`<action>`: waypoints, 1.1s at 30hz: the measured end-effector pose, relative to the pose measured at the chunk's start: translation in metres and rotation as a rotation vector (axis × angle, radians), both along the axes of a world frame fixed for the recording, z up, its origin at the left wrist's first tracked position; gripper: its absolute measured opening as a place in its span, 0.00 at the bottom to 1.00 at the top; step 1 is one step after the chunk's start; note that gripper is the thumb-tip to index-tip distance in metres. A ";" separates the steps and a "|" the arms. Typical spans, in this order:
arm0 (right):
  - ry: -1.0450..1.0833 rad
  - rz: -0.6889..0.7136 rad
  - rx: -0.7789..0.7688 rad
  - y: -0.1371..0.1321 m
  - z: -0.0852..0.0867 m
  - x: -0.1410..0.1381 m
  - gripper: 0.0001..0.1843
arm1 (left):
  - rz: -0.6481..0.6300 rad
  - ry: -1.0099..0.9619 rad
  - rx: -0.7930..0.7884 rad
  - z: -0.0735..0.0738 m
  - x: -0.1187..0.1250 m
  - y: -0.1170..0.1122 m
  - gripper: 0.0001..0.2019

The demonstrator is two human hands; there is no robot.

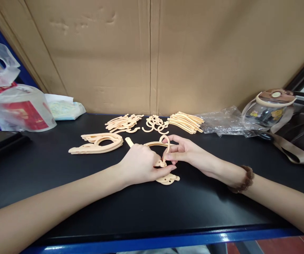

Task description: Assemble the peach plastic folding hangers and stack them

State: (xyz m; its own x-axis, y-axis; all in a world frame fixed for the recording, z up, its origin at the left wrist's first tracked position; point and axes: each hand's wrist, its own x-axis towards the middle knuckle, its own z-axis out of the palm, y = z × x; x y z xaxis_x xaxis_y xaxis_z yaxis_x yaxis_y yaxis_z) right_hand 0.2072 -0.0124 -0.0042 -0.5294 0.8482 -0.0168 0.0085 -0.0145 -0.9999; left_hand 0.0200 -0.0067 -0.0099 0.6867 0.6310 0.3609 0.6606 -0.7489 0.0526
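My left hand (141, 164) is closed around a beige plastic hanger arm (129, 142), whose holed end sticks out beyond the knuckles. Between the fingers of my right hand (187, 151) is a curved beige hanger hook (168, 146). The hook's lower end meets the piece in my left hand; whether it is seated there I cannot tell. Below the fingers a rounded beige hanger part with holes (168, 179) shows, partly hidden. Left of my hands lie folded hangers (88, 150). Behind are piles of hanger arms (124, 123), hooks (149, 123) and slim bars (186, 122).
A cardboard wall (101, 60) closes off the back of the black table (141, 215). At left are a plastic bag with a container (25, 109), a tissue pack (64, 107) and a dark phone-like object (1, 143). Clear wrapping (220, 121) and a strapped bottle (268, 109) sit right.
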 end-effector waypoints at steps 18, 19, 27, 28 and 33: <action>-0.023 -0.027 -0.021 -0.005 0.007 -0.003 0.18 | -0.012 0.136 0.181 0.001 0.001 -0.003 0.29; -0.029 -0.040 -0.024 -0.005 0.007 -0.003 0.18 | -0.001 0.153 0.181 0.001 0.001 -0.003 0.29; -0.034 -0.060 -0.004 -0.004 0.004 -0.003 0.19 | -0.010 0.187 0.235 0.002 0.001 -0.002 0.30; -0.031 -0.055 -0.003 -0.004 0.004 -0.003 0.19 | -0.024 0.182 0.236 0.002 0.001 -0.001 0.30; -0.029 -0.037 -0.020 -0.004 0.004 -0.004 0.19 | -0.163 0.146 0.269 -0.001 -0.001 0.002 0.28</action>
